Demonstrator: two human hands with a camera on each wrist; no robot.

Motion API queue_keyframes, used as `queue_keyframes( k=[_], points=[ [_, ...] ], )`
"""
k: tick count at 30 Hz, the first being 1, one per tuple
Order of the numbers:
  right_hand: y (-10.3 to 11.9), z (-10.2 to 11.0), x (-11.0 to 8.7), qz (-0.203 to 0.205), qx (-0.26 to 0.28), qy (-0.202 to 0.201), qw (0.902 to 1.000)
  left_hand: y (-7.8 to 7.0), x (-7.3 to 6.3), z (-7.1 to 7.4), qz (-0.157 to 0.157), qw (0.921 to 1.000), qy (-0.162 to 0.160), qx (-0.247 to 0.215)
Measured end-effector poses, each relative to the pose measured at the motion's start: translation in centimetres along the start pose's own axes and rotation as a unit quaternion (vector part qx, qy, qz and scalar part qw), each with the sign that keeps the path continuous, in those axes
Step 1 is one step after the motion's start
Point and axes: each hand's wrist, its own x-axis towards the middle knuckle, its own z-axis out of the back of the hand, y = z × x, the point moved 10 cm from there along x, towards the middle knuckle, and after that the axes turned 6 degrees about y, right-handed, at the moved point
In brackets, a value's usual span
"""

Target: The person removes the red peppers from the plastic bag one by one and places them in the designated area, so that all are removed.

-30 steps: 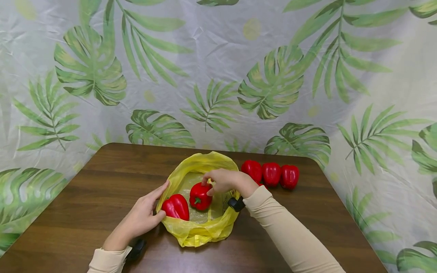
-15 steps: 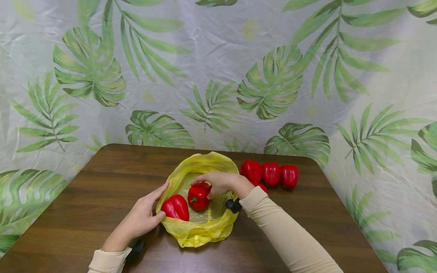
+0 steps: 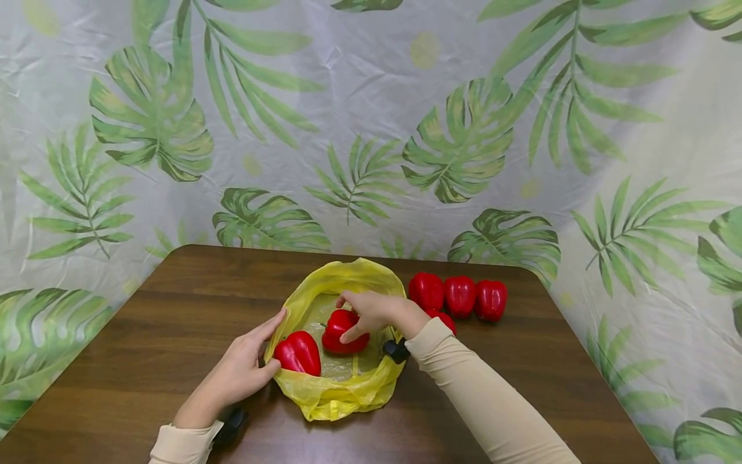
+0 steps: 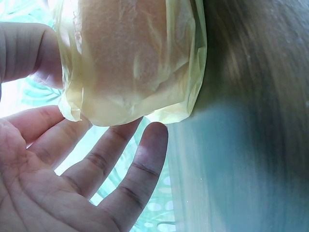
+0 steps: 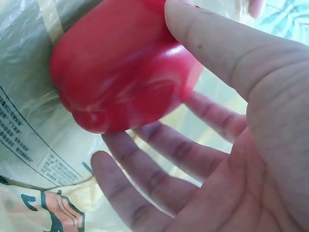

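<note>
A yellow plastic bag (image 3: 335,394) lies with its mouth wide and its rim folded out. Inside it, at the left wall, rests one red bell pepper (image 3: 298,352). My right hand (image 3: 379,311) reaches in and holds a second red bell pepper (image 3: 338,332), thumb on the near side and fingers round the far side. The right wrist view shows its lobed end close to the fingers. My left hand (image 3: 240,367) touches the left side of the bag, its fingers (image 4: 130,186) nearly straight and the thumb spread apart from them.
Several red bell peppers (image 3: 460,297) stand right of the bag near the far edge of the brown wooden table (image 3: 220,283). One of them (image 3: 443,319) is partly hidden behind my right wrist. A leaf-patterned cloth (image 3: 371,129) hangs behind the table.
The pepper under my right hand has turned, its stem swinging from facing me to pointing left. My right fingers have shifted their hold. The left hand and the bag have stayed put.
</note>
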Motion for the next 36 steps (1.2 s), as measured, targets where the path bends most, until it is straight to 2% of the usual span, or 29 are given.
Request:
queue_keyframes(
  k=[11, 21, 28, 36],
  points=[
    [-0.5, 0.0, 0.3, -0.025, 0.002, 0.005, 0.9997, -0.2, 0.1, -0.1, -0.014, 0.9999, -0.004, 0.005],
    [-1.0, -0.3, 0.9, -0.046, 0.014, 0.008, 0.9988, 0.2, 0.0, -0.3, -0.003, 1.0000, 0.001, 0.001],
    [-1.0, -0.4, 1.1, -0.039, 0.007, -0.002, 0.9992, 0.2, -0.3, -0.2, -0.009, 1.0000, -0.003, -0.002],
    [-1.4, 0.0, 0.9, -0.037, 0.033, -0.030, 0.9983, -0.2, -0.1, 0.0, -0.020, 0.9997, -0.011, 0.002]
  ],
)
